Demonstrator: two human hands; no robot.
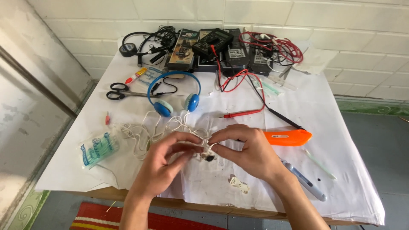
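Your left hand and right hand pinch a small white earbud between their fingertips at the near middle of the table; its thin cord trails far-left, toward your left hand

Clear plastic packet: front left, blue-green print.
Boxed package: table back, upright picture.
Multimeter screen: grey, rear centre.

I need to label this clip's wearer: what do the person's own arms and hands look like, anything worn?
Both forearms are bare to the frame edge: no sleeves, gloves, watch or rings visible on the left hand or right hand. Nails are short and unpainted.
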